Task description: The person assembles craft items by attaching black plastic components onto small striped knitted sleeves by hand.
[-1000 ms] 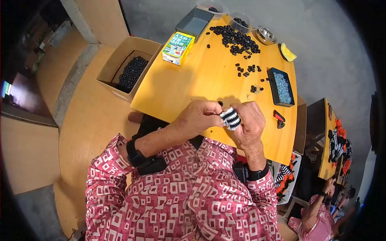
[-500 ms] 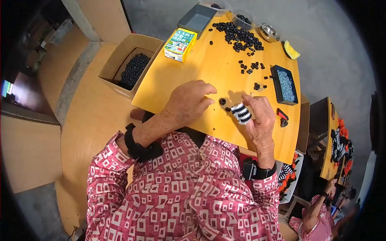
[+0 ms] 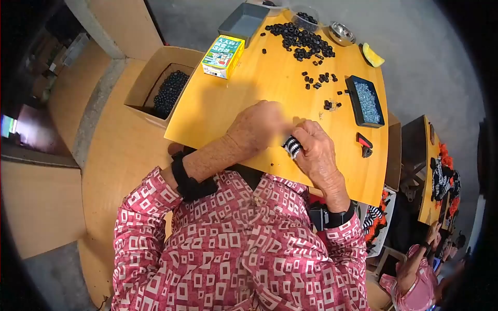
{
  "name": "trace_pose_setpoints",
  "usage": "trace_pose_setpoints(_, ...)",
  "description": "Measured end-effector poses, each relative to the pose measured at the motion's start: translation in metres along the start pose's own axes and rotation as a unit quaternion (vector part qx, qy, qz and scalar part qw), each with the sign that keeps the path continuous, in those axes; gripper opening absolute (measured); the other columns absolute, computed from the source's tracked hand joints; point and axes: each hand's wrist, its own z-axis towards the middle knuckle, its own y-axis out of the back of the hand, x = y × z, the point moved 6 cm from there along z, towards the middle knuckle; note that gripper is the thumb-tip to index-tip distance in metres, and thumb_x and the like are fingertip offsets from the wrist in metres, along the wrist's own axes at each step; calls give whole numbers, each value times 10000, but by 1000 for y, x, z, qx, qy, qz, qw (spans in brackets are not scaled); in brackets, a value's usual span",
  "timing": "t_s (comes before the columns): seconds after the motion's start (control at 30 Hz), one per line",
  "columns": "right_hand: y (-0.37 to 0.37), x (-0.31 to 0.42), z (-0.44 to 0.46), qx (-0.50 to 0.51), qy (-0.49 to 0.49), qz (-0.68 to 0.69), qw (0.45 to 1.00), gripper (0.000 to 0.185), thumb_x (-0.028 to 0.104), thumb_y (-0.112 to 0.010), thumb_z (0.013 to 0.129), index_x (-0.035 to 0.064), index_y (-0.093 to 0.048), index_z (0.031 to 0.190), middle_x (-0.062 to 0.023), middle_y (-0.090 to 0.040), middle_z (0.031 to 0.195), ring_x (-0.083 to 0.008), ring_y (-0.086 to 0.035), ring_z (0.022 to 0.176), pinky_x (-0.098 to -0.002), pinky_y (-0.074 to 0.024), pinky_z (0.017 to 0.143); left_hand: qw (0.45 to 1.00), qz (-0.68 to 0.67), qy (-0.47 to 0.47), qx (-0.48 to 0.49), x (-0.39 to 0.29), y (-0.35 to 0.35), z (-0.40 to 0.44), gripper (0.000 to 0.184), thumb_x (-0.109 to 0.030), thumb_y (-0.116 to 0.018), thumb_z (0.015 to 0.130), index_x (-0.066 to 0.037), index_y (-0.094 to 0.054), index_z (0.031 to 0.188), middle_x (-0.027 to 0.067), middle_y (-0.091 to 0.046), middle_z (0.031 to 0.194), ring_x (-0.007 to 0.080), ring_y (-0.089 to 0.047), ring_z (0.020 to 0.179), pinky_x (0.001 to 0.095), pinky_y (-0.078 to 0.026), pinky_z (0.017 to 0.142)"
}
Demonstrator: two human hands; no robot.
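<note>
My right hand (image 3: pixel 315 151) is closed on a small black-and-white striped knit piece (image 3: pixel 293 146), which sticks out between the thumb and fingers toward the left. Directly beside it is my left hand (image 3: pixel 257 125), its fingertips meeting those of my right hand above the near part of the table. Motion smears the left fingers, so what they hold, if anything, is hidden. Small black plastic pieces (image 3: pixel 303 41) lie heaped at the far side of the table, with smaller groups (image 3: pixel 319 80) nearer my hands.
On the yellow table (image 3: pixel 202 116) stand a yellow-green carton (image 3: pixel 224 57), a grey tray (image 3: pixel 243 23), a metal bowl (image 3: pixel 342 33) and a black tray of pale bits (image 3: pixel 367 101). A red-and-black tool (image 3: pixel 364 145) lies right. A cardboard box (image 3: pixel 142 78) adjoins the left edge. Another person (image 3: pixel 417 274) sits lower right.
My left hand has moved right and my right hand left, so they now meet. The striped piece moved left with my right hand. The loose black piece between them is no longer visible.
</note>
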Motion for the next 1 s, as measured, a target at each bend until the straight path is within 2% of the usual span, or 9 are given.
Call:
trace_pose_setpoints(0.23, 5, 0, 0, -1, -14, -7, 1000, 286, -36, -687, 713, 16, -655, 993, -137, -622, 936, -335, -625, 923, -428, -523, 794, 999, -28, 6, -20, 7, 6, -1, 133, -90, -674, 823, -47, -697, 947, 102, -621, 897, 306, -608, 886, 394, -513, 784)
trace_pose_setpoints(0.3, 6, -5, -1, -33, -19, 16, 999, 271, -37, -694, 725, 24, -651, 986, -145, -631, 908, -342, -640, 880, -422, -529, 762, 989, -106, 105, -11, 20, 11, -4, 140, -84, -659, 856, -17, -693, 974, 91, -662, 903, 241, -640, 848, 335, -512, 795)
trace_pose_setpoints(0.33, 5, -5, -1, -33, -18, 16, 999, 271, -37, -694, 725, 24, -651, 986, -145, -631, 908, -342, -640, 880, -422, -529, 762, 989, -106, 106, -12, 20, 15, -5, 140, -84, -659, 856, -17, -693, 974, 91, -662, 903, 241, -640, 848, 335, -512, 795)
trace_pose_setpoints(0.4, 4, -14, -3, -37, -89, 99, 990, 261, -33, -698, 741, 36, -650, 988, -153, -633, 886, -348, -649, 838, -410, -532, 720, 915, -320, 245, 4, 34, 11, -14, 167, -109, -668, 888, -12, -698, 1021, 48, -698, 949, 140, -647, 867, 264, -502, 803)
trace_pose_setpoints(0.43, 4, -14, -4, -35, -88, 99, 991, 261, -33, -698, 741, 36, -650, 988, -153, -633, 886, -348, -649, 838, -410, -532, 720, 915, -320, 245, 3, 36, 12, -15, 167, -109, -668, 888, -12, -698, 1021, 48, -698, 949, 140, -647, 867, 264, -502, 803)
trace_pose_setpoints(0.5, 5, -15, -4, -42, -84, 114, 989, 247, -27, -692, 755, 38, -651, 989, -158, -627, 887, -354, -642, 804, -398, -525, 676, 857, -434, 278, 10, 40, 7, -19, 213, -131, -678, 905, 1, -695, 1071, 24, -700, 1000, 81, -624, 897, 229, -494, 796)
trace_pose_setpoints(0.63, 6, -10, -1, -25, -59, 40, 997, 242, -30, -681, 758, 27, -650, 992, -158, -625, 885, -363, -633, 812, -406, -519, 693, 798, -516, 310, 17, 31, 5, -24, 226, -125, -681, 913, 8, -690, 1095, 31, -695, 999, 101, -640, 901, 234, -513, 794)
trace_pose_setpoints(0.7, 9, 1, 3, -29, 3, 1, 1000, 254, -28, -683, 759, 22, -655, 1006, -163, -624, 886, -376, -620, 822, -417, -512, 716, 698, -617, 362, 21, 24, 0, -28, 234, -131, -686, 923, -1, -681, 1117, 42, -691, 1001, 93, -638, 916, 223, -525, 817)
trace_pose_setpoints(1.0, 16, 14, 12, -54, -47, 212, 975, 280, -1, -706, 774, 11, -678, 1053, -134, -617, 851, -287, -628, 801, -355, -501, 721, 668, -647, 366, 45, 12, -5, -33, 243, -144, -701, 926, -22, -665, 1133, 28, -665, 1038, 84, -643, 922, 202, -537, 832)
